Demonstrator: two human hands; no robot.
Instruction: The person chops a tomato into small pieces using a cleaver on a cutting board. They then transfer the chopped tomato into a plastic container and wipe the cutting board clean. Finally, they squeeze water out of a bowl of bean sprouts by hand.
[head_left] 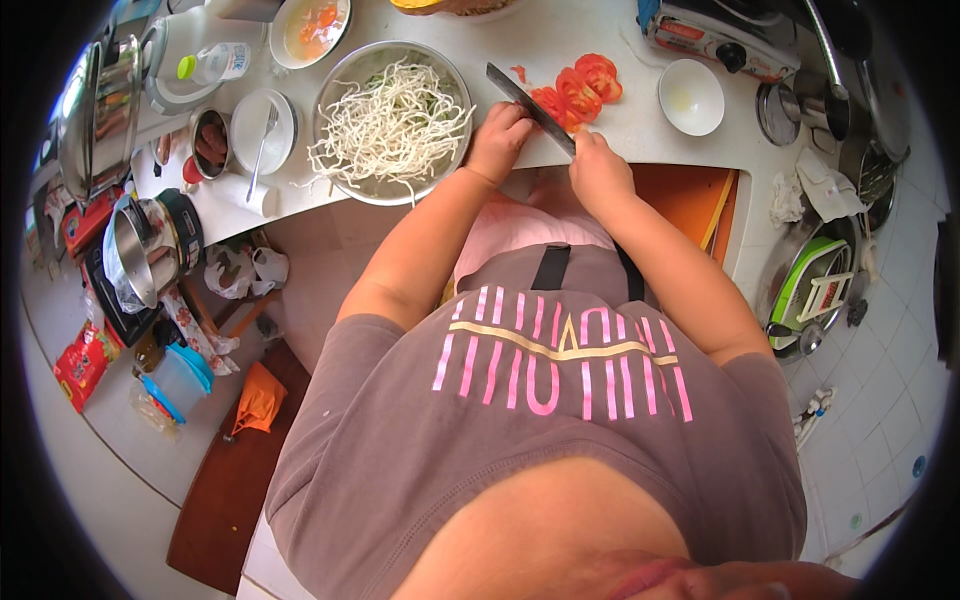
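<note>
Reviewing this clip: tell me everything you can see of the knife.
The knife shows a long, dark blade, apparently metal, with a squared far end. It slants above the white counter, far end toward the upper left, near end at the right hand, which grips it and hides the handle. The left hand sits close on its left side, contact unclear; tomato slices lie to its right.

On the far left of the bench [640,130], a green-capped bottle [222,64] sits behind a white bowl [283,135] holding a metal utensil [259,158]. Far right, a gas stove [715,38] stands beyond another white bowl [692,118]. Nearer right is a green basket [795,280]; at left, a steel pot [140,250] and, nearer, an orange bag [260,397].
</note>
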